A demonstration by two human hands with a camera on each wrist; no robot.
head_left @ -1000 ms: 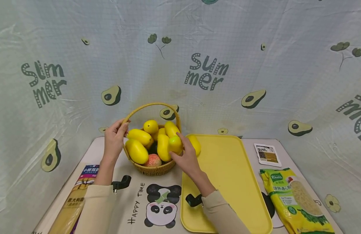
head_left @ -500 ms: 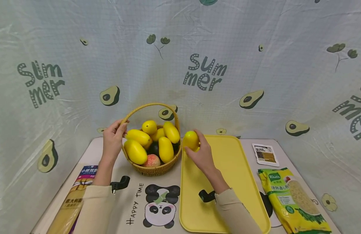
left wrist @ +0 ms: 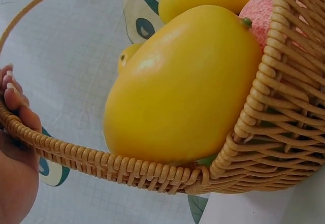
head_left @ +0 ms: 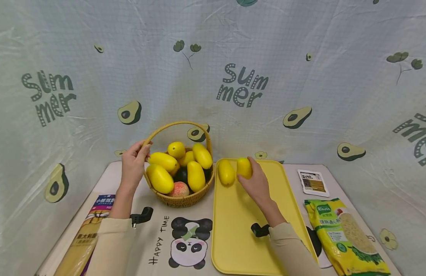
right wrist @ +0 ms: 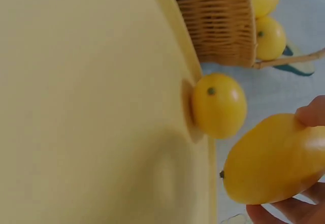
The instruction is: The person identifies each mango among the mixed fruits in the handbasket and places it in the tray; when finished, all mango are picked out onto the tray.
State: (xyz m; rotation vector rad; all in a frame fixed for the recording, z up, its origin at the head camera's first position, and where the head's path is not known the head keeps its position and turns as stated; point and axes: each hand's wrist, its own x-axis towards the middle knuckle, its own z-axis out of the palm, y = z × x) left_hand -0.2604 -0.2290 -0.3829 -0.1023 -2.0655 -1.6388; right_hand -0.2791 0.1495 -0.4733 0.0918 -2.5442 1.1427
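Observation:
My left hand (head_left: 134,163) grips the handle of the wicker basket (head_left: 181,202) at its left side. Several yellow mangoes (left wrist: 188,87) and a pinkish-red peach (head_left: 179,189) fill the basket, with a dark fruit (head_left: 180,175) partly hidden among them. Over the far end of the yellow tray (head_left: 247,230), my right hand (head_left: 257,184) holds a mango (right wrist: 277,158) between thumb and fingers. In the right wrist view that mango is lifted off the tray. Another mango (head_left: 226,172) lies in the tray's far left corner, left of the held one.
A bag of pasta (head_left: 78,241) lies at the left edge of the table. On the right are a yellow-green Knorr packet (head_left: 347,234) and a small white packet (head_left: 313,183). A printed curtain (head_left: 185,88) hangs behind and along the sides.
My right hand has carried a mango from the basket rightward over the tray, past the mango lying in its corner. My left hand keeps its hold on the handle.

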